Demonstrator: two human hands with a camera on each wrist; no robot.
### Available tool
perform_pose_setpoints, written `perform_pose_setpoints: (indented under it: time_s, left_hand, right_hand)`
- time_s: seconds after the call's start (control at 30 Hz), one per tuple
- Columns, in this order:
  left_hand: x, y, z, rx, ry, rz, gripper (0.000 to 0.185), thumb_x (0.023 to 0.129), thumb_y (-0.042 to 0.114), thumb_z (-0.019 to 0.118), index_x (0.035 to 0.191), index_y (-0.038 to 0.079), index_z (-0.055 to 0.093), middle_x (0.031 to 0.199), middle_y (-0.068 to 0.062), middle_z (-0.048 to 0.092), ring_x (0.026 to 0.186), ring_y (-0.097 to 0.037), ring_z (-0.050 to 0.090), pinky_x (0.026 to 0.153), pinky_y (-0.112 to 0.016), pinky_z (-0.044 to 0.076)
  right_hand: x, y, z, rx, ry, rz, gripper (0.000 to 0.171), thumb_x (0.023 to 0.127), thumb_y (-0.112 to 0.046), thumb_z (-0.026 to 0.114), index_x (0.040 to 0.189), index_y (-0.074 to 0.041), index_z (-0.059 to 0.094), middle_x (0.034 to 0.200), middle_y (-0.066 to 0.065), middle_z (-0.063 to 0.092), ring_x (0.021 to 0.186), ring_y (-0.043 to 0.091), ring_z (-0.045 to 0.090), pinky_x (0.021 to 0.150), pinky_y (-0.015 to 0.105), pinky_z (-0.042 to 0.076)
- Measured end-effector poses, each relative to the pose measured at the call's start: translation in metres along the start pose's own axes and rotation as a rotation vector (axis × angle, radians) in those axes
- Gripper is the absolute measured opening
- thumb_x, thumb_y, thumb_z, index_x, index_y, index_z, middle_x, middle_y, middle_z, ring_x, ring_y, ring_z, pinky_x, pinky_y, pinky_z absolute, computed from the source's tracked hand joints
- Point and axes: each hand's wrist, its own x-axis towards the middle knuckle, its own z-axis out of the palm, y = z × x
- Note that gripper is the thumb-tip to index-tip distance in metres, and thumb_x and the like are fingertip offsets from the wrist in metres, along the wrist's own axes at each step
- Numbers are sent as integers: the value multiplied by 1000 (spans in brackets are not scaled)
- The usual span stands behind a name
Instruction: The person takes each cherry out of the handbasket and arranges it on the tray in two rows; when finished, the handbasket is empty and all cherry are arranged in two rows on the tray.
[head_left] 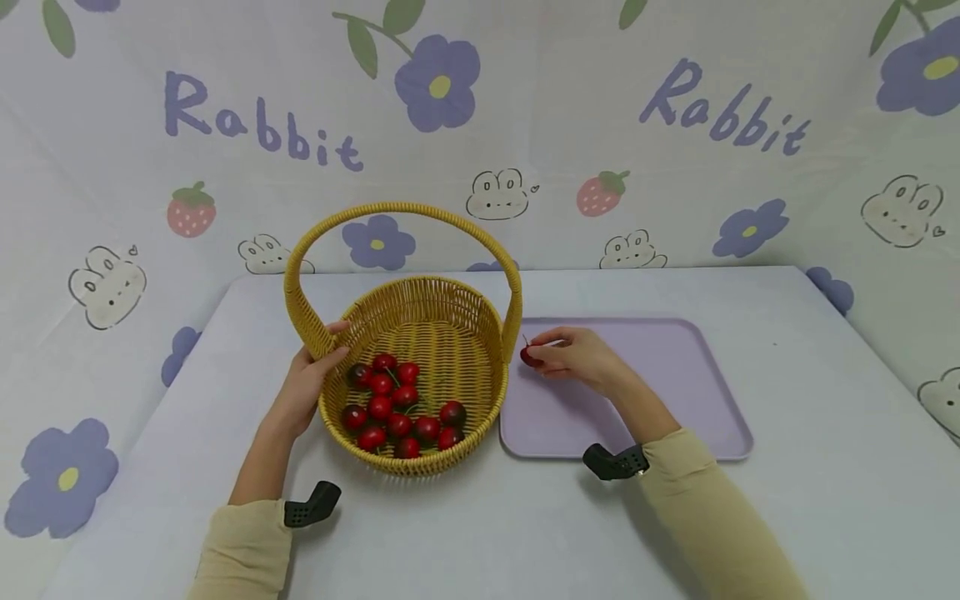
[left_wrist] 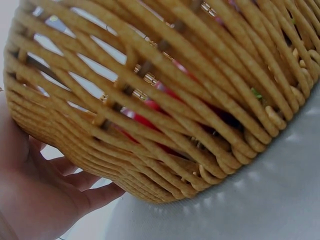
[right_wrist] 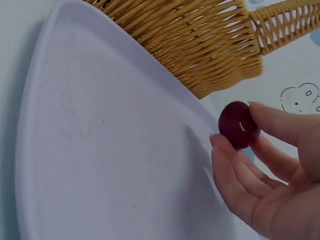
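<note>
A yellow woven basket [head_left: 417, 463] with a tall arched handle stands on the table, and several dark red cherries [head_left: 380, 407] lie in its near left part. My left hand [head_left: 303, 387] grips the basket's left rim at the foot of the handle, thumb on the inner side. In the left wrist view, the fingers [left_wrist: 102, 194] reach around the woven wall. Just right of the basket, my right hand [head_left: 577, 360] pinches a single cherry [right_wrist: 239, 125] by its sides between thumb and fingertips. Its stem points up in the head view. This hand is above the left part of a lilac tray [head_left: 675, 392].
The tray's left edge runs close beside the basket's right side. Behind the white table [head_left: 465, 542] hangs a cloth [head_left: 555, 108] printed with rabbits, flowers and strawberries. A black wrist device [head_left: 313, 505] sits on the left sleeve, and another black device [head_left: 615, 462] on the right.
</note>
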Motion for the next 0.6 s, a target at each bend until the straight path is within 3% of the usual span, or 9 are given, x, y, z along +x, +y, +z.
perform_pose_setpoints:
  time_s: [0.2, 0.37, 0.6]
  left_hand:
    - [0, 1, 1, 4, -1, 12, 45, 102, 15, 44, 144, 3, 32, 148, -15, 28, 132, -28, 28, 107, -46, 20]
    - [1, 0, 0, 7, -3, 15, 45, 102, 15, 44, 143, 3, 32, 149, -15, 27, 133, -28, 28, 107, -47, 20]
    - [1, 0, 0, 0, 12, -2, 44, 102, 16, 44, 142, 1, 33, 148, -15, 28, 131, -27, 29, 107, -46, 21]
  right_hand:
    - [10, -5, 12, -41, 119, 64, 35, 89, -8, 68, 117, 9, 57, 97, 13, 66, 78, 15, 65, 73, 28, 53]
    - [17, -7, 17, -144, 202, 106, 33, 87, -13, 71, 112, 6, 62, 92, 10, 67, 71, 12, 62, 64, 23, 52]
    - [21, -9, 19, -243, 241, 126, 32, 85, -18, 73, 108, 4, 66, 90, 9, 68, 69, 12, 61, 60, 23, 51]
